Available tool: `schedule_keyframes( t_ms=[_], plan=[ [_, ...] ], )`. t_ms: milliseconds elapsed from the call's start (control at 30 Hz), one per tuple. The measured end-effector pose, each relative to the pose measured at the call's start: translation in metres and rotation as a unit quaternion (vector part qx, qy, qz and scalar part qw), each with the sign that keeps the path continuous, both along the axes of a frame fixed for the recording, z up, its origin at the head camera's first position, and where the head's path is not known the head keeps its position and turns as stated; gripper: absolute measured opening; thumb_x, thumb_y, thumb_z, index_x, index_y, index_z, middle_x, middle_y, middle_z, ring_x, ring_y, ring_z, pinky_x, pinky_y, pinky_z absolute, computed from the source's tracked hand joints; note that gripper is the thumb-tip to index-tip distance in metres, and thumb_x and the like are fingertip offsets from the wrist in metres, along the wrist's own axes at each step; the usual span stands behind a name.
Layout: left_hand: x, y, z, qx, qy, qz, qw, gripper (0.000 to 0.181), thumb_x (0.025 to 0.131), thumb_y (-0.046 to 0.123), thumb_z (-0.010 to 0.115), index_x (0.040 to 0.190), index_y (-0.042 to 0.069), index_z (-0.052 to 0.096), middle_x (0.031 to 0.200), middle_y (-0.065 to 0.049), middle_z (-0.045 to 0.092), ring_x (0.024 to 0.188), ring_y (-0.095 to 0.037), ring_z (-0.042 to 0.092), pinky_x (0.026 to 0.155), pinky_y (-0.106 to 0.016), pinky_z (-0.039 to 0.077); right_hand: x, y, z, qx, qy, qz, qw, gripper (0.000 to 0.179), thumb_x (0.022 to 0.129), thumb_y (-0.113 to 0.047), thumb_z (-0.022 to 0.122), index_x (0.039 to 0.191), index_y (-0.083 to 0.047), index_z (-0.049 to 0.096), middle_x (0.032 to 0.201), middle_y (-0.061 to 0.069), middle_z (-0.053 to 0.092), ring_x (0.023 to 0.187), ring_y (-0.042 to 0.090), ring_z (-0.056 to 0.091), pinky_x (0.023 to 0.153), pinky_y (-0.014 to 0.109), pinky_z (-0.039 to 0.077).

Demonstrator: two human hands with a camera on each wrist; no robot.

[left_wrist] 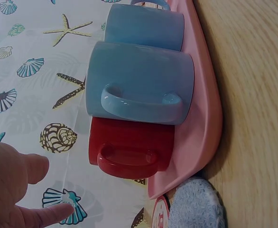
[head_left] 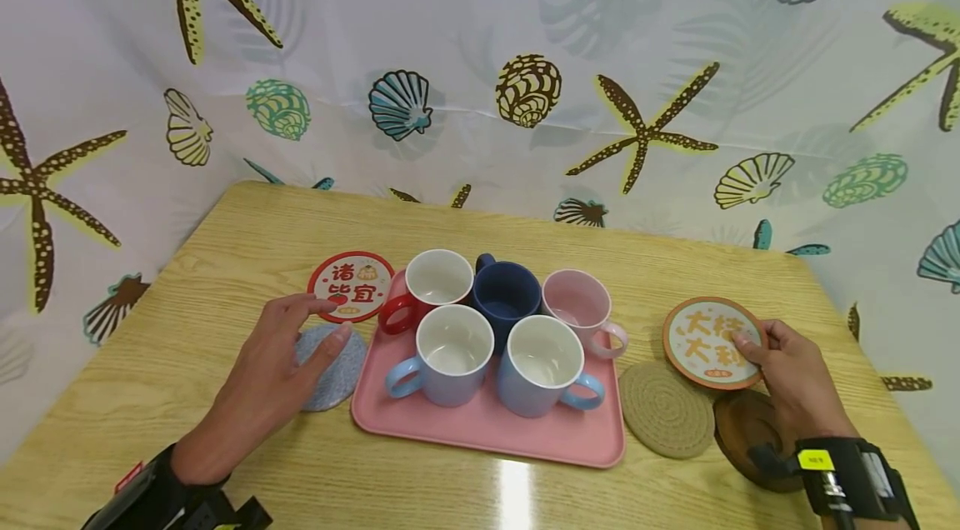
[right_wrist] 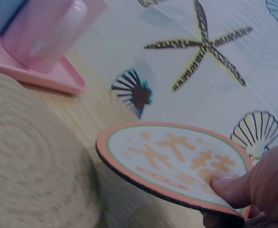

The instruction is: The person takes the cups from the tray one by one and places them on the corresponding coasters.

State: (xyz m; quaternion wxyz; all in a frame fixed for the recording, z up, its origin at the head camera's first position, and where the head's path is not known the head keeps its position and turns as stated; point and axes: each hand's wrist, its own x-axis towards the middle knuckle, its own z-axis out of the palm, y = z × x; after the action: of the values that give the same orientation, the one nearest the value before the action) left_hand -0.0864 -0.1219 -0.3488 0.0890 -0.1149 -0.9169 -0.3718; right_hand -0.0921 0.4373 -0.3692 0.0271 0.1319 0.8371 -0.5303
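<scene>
My right hand (head_left: 797, 372) pinches an orange-rimmed round coaster (head_left: 712, 340) by its right edge, thumb on the printed face. In the right wrist view that coaster (right_wrist: 172, 164) is tilted above the wooden table. My left hand (head_left: 266, 372) hovers with loosely spread fingers over a grey-blue felt coaster (head_left: 337, 372) and the lower edge of a red-rimmed coaster (head_left: 351, 284), holding nothing. Between the hands a pink tray (head_left: 480, 440) carries a red mug (head_left: 398, 312), a dark blue mug (head_left: 506, 297), a pink mug (head_left: 577, 305) and two light blue mugs (head_left: 453, 367).
A woven tan coaster (head_left: 667, 411) lies right of the tray, beside a dark brown wooden coaster (head_left: 750, 438) partly under my right wrist. Behind the wooden table (head_left: 420, 484) hangs a white cloth (head_left: 480, 30) printed with shells and starfish.
</scene>
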Motion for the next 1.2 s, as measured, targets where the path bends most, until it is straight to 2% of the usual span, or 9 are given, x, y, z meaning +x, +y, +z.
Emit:
schedule_keyframes(
  t_ms=[167,367,700,967,1200],
  plan=[
    [0.000,0.000,0.000,0.000,-0.009,0.000,1.0000,0.046,0.092,0.041,0.053,0.121,0.006,0.052,0.129,-0.023,0.041,0.117,-0.035,0.038,0.081,-0.058,0.042,-0.004,0.015,-0.007,-0.069,0.003,-0.031,0.9971,0.046,0.091,-0.030,0.056,0.121,0.000,0.039,0.086,-0.009,0.056,0.077,0.002,0.058,0.066,0.018,0.051],
    [0.000,0.001,0.000,-0.005,-0.021,0.003,0.9998,0.046,0.092,0.042,0.052,0.122,0.006,0.051,0.130,-0.023,0.040,0.117,-0.035,0.038,0.082,-0.057,0.041,-0.009,0.018,-0.016,-0.013,-0.009,-0.041,0.9990,0.052,0.093,-0.031,0.052,0.125,0.007,0.036,0.083,-0.012,0.055,0.076,0.000,0.057,0.065,0.018,0.051],
    [-0.002,0.004,-0.001,-0.011,-0.023,0.005,0.9997,0.047,0.092,0.040,0.053,0.123,0.005,0.051,0.131,-0.023,0.041,0.115,-0.035,0.039,0.084,-0.057,0.041,-0.013,0.021,-0.022,0.015,-0.036,-0.051,0.9979,0.056,0.096,-0.030,0.047,0.131,0.010,0.030,0.082,-0.014,0.055,0.075,-0.001,0.056,0.065,0.019,0.051],
    [-0.002,0.006,-0.002,-0.014,-0.024,0.002,0.9996,0.050,0.092,0.042,0.052,0.124,0.003,0.049,0.130,-0.024,0.041,0.118,-0.037,0.037,0.087,-0.059,0.040,-0.016,0.026,-0.023,0.056,-0.038,-0.067,0.9955,0.054,0.098,-0.028,0.041,0.134,0.010,0.029,0.083,-0.012,0.053,0.074,-0.001,0.055,0.063,0.019,0.050],
    [-0.003,0.008,-0.004,-0.019,-0.010,0.005,0.9998,0.047,0.092,0.039,0.054,0.123,0.004,0.050,0.128,-0.023,0.043,0.114,-0.035,0.040,0.083,-0.057,0.043,-0.019,0.031,-0.025,0.087,-0.033,-0.085,0.9920,0.054,0.098,-0.029,0.041,0.134,0.010,0.031,0.088,-0.006,0.051,0.074,-0.001,0.053,0.063,0.020,0.050]
  ],
)
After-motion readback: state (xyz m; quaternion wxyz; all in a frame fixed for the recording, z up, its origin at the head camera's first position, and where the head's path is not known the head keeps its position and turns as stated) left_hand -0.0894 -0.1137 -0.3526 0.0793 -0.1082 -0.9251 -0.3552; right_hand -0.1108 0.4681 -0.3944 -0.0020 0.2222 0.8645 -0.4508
